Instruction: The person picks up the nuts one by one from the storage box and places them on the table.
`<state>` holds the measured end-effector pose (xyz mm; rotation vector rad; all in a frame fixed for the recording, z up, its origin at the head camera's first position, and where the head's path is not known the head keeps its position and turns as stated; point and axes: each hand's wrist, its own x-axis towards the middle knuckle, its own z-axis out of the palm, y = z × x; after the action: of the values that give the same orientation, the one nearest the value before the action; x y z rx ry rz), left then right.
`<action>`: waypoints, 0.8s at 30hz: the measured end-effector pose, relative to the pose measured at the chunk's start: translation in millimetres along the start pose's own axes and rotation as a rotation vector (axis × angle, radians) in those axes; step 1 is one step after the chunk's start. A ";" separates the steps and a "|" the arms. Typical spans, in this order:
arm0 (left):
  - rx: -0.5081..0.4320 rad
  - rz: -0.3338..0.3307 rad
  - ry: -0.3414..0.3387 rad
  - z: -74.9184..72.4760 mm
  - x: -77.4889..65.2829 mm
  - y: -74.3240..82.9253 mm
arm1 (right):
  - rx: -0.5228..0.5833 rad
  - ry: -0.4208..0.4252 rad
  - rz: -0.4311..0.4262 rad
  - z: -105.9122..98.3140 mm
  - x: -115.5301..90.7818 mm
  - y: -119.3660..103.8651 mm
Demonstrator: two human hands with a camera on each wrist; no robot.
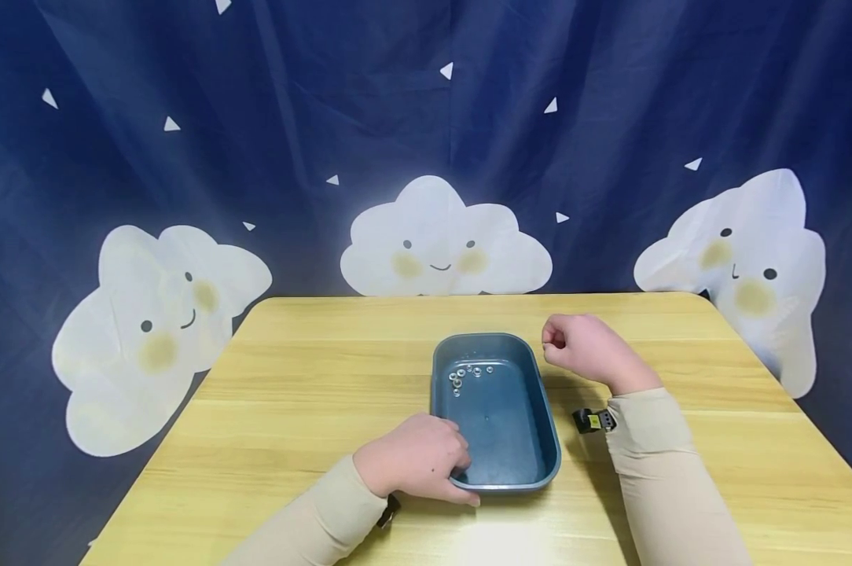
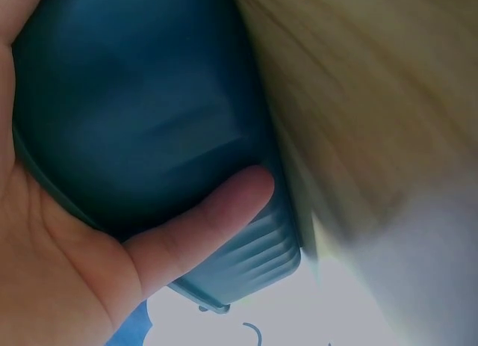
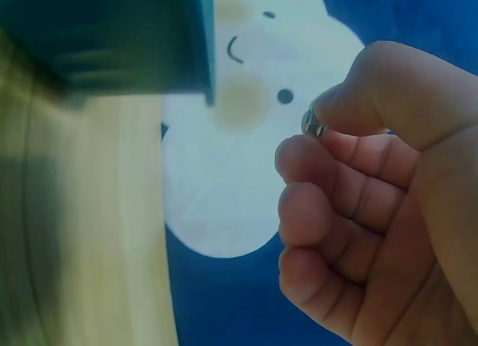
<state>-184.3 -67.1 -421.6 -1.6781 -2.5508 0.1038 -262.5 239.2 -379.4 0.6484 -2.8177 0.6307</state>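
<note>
A dark teal plastic tray [image 1: 497,440] sits on the wooden table. Several small shiny metal nuts [image 1: 457,384] lie on its floor toward the far left. My left hand [image 1: 415,460] grips the tray's near left corner, the thumb [image 2: 205,219] along the outer wall and the other fingers over the rim. Just beyond the tray's right side, my right hand [image 1: 589,350] is raised with its fingers curled. In the right wrist view it pinches one small silvery nut [image 3: 312,123] between thumb and forefinger; most of that piece is covered by the fingertips.
The light wooden table [image 1: 291,440] extends to both sides of the tray. Behind it hangs a dark blue curtain [image 1: 398,102] with white clouds. A black wrist camera [image 1: 593,421] sticks out from the right sleeve, close to the tray's right wall.
</note>
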 end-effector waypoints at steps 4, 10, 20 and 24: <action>-0.003 -0.001 -0.005 0.5 0.3 -0.3 | 0.012 -0.019 0.023 3.0 -0.9 6.5; 0.000 0.000 -0.005 2.8 0.6 -0.6 | 0.020 -0.073 0.056 14.2 -1.4 17.8; -0.009 -0.002 -0.003 1.8 0.4 -0.6 | 0.017 -0.142 0.127 38.5 0.7 35.1; -0.009 -0.003 -0.005 1.5 0.6 -0.4 | 0.011 -0.162 0.141 46.7 1.3 38.3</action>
<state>-185.0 -66.7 -422.9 -1.6796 -2.5612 0.0960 -284.7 249.3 -434.7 0.5285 -3.0336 0.6441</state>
